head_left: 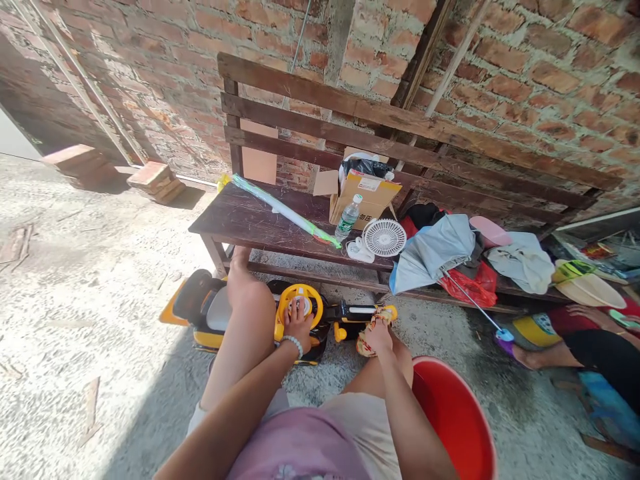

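Observation:
My left hand (299, 325) lies over the yellow steering wheel (283, 313) of a ride-on toy excavator (205, 313), its fingers stretched out across the hub. A beaded bracelet (293, 343) circles that wrist. In my closed right hand (380, 335) is a bunched, patterned cloth (367, 342), held against the yellow end of the toy's black digger arm (356, 312). The toy stands on the concrete floor between me and the bench, with my left leg across its grey seat. My fingers hide part of the cloth.
A wooden bench (230, 223) holds a long plastic-wrapped stick (285, 209), a water bottle (349, 217), a cardboard box (367, 193), a white fan (384, 238) and an umbrella (435, 247). A red bucket (457, 413) stands at my right. Another person's leg (550, 353) is farther right.

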The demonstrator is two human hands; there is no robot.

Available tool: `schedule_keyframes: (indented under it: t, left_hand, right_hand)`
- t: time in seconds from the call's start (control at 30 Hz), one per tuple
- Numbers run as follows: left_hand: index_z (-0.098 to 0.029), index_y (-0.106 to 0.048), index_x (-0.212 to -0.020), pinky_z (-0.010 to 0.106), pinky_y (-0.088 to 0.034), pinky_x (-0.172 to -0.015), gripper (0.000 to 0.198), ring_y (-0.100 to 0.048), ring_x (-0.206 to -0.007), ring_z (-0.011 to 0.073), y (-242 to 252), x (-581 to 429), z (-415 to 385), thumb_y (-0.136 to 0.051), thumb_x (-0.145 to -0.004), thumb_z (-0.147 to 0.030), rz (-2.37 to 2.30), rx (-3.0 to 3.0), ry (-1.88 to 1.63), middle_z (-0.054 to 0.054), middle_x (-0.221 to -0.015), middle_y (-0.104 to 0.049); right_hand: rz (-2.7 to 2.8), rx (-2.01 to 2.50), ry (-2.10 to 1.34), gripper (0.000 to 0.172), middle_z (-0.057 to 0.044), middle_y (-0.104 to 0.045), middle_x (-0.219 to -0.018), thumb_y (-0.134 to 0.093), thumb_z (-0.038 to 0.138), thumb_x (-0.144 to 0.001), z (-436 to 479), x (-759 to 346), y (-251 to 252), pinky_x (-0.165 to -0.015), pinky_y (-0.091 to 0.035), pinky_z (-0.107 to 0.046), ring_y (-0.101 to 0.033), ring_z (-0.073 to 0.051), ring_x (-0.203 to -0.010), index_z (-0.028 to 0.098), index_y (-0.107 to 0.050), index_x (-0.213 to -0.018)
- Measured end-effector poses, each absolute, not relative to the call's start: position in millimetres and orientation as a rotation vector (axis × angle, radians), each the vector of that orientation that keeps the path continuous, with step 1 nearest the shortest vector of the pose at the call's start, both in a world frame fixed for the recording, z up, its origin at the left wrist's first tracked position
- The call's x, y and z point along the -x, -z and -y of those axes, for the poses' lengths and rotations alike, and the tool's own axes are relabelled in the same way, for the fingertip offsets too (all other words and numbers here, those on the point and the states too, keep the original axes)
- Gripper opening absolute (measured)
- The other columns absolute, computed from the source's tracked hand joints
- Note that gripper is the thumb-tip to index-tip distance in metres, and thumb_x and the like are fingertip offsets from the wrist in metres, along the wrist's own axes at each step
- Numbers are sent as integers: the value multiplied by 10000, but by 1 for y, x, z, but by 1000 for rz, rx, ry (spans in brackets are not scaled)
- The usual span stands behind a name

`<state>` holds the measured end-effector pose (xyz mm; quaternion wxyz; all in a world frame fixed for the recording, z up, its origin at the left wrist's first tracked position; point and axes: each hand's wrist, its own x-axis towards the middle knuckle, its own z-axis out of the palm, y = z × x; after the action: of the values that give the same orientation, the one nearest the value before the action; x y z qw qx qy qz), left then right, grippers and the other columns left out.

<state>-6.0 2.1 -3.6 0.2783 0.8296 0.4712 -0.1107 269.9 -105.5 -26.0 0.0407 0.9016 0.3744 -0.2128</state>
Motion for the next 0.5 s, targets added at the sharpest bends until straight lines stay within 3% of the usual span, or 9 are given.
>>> schedule_keyframes:
  t: [0.23,0.33,0.5]
  left_hand:
    - [-209,-605,-1546,663,30,-1348,731,126,-1693,434,14,2,1,-750,-831,-240,-1328,-2217,232,124,-1853,56]
    - [-204,-634,-1505,647,39,-1349,708,116,-1693,441,16,1,3,-786,-813,-215,-1330,-2231,206,103,-1860,19]
    - [-197,-630,-1502,626,14,-1354,733,111,-1692,441,16,5,5,-836,-800,-239,-1257,-2251,196,87,-1861,-9]
  right_hand:
    - [-1604,-2504,718,485,-179,-423,-1703,-596,162,-914,121,-223,46,-1037,-499,-328,-681,-292,-1285,163,-620,-1398]
    - [-1551,-2561,733,420,-124,-497,-1648,-574,175,-930,124,-223,46,-993,-510,-297,-703,-257,-1237,214,-629,-1344]
    - [-1146,-2815,628,398,-204,-564,-1506,-488,193,-959,117,-256,46,-926,-544,-344,-732,-282,-1182,175,-644,-1325]
